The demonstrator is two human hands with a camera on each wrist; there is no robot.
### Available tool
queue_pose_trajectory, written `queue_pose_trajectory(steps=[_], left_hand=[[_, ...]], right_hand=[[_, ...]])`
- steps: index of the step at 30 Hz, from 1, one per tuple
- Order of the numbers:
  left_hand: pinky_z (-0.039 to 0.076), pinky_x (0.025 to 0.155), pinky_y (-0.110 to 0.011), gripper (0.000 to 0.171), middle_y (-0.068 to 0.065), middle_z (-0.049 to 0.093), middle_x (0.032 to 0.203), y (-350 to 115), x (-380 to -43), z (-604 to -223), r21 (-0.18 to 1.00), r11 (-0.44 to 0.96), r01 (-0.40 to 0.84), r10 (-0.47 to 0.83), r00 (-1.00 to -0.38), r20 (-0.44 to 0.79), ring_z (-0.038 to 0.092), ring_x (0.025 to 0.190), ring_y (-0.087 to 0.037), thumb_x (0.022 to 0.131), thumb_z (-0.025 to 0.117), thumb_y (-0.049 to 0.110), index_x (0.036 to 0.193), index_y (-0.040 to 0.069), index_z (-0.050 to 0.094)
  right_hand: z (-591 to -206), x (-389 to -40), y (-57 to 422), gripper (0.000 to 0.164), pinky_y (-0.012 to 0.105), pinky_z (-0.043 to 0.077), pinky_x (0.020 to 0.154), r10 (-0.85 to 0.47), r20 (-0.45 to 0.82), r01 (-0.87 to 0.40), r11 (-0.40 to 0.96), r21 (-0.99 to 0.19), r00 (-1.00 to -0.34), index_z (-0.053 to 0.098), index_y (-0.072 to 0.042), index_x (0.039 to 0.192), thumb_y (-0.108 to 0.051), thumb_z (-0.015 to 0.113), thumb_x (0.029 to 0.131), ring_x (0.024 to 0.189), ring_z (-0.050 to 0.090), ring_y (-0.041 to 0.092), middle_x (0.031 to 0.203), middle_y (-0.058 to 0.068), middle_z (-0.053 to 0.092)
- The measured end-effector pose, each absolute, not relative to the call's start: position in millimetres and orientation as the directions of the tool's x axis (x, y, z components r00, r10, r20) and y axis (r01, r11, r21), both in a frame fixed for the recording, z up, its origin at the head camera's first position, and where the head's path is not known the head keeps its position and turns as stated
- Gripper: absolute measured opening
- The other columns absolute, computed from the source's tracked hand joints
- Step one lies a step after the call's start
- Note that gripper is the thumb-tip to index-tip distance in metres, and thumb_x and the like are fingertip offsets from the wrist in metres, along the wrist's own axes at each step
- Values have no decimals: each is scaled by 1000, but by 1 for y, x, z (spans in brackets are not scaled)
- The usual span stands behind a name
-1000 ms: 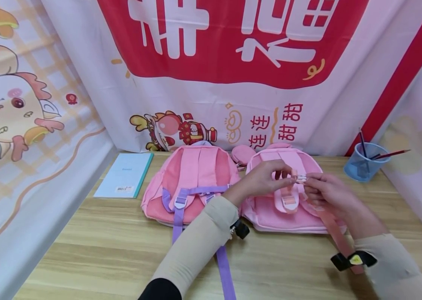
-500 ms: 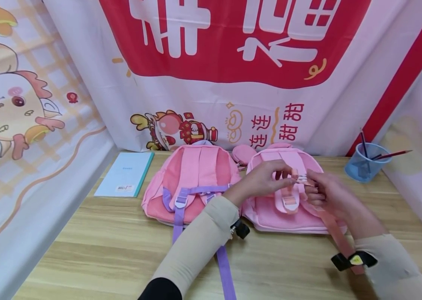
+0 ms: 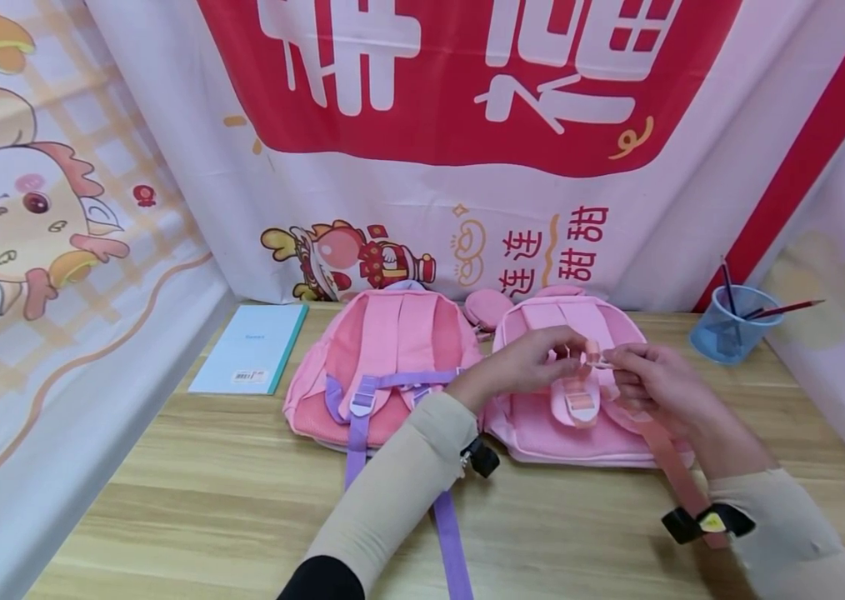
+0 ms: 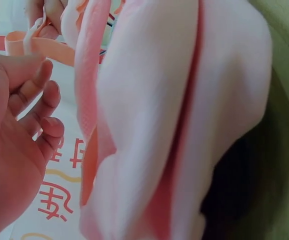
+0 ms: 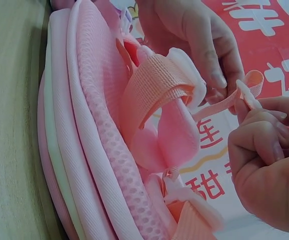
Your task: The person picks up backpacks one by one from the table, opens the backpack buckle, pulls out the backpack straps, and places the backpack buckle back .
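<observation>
My right hand (image 3: pixel 658 383) pinches a small white plastic buckle (image 5: pixel 248 94) between thumb and fingers, over the right pink backpack (image 3: pixel 542 433). A thin peach strap (image 5: pixel 219 106) runs from the backpack's shoulder strap to the buckle and loops beside it. My left hand (image 3: pixel 531 360) faces the right one, its thumb and index finger pinching at this strap close to the buckle. Lower on the backpack, a white strap adjuster (image 3: pixel 582 403) carries wider peach webbing. The other peach strap tail (image 3: pixel 673 467) hangs down past my right wrist.
Another pink backpack (image 3: pixel 400 333) with purple straps (image 3: pixel 448 542) lies close on the left, partly behind my left forearm. A light blue notebook (image 3: pixel 246 350) sits farther left. A blue pen cup (image 3: pixel 733 329) with pencils stands at the back right. A round pink pouch (image 3: pixel 487 310) lies between the backpacks.
The buckle, seen flat with its prongs between my hands before, is now turned more edge-on. My right hand has moved slightly left toward my left hand; the backpacks have stayed put.
</observation>
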State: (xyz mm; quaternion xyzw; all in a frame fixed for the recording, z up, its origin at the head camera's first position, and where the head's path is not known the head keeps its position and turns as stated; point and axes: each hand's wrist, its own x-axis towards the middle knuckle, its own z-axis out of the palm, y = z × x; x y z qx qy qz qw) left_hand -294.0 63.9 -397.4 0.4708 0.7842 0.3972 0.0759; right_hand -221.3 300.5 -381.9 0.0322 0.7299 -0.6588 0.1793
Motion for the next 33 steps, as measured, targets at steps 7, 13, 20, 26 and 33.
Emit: queue_pose_trajectory(steps=[7,13,20,26,33], left_hand=[[48,100,-14,16,-8,74,118,72,-294,-402,710,297,638,756,-611,233,64,108,-9,111,59,8,122,6,70],[47,96,-14,13,-3,74,107,78,-295,-406,723,325,609,712,-661,237,63,101,-6,110,60,9,115,8,72],[48,89,-12,12,-2,73,101,82,-294,-406,751,331,571,690,-689,220,63,93,-4,111,59,9,110,8,71],[48,84,-12,12,-2,72,99,86,-293,-405,752,339,566,681,-699,219,62,90,-4,110,59,8,108,8,71],[47,83,-11,12,-1,72,97,91,-293,-405,725,364,584,676,-702,226,61,88,-4,110,59,7,106,8,71]], right_hand=[[-383,-222,298,23,21,48,60,-159,-316,297,135,-945,-935,72,-28,111,-31,49,116,65,52,11,78,-6,56],[-380,-220,297,23,20,42,56,-193,-296,289,63,-955,-935,73,-24,108,-29,52,116,59,47,9,75,-6,53],[-376,-217,298,23,21,40,56,-199,-297,299,19,-954,-934,73,-22,109,-31,53,115,58,44,9,74,-6,52],[-376,-216,300,25,20,40,56,-216,-296,310,-36,-950,-931,74,-22,108,-31,52,115,58,44,9,74,-6,51],[-376,-216,302,28,21,40,54,-228,-285,309,-80,-948,-931,76,-21,107,-30,50,116,57,43,10,72,-6,50]])
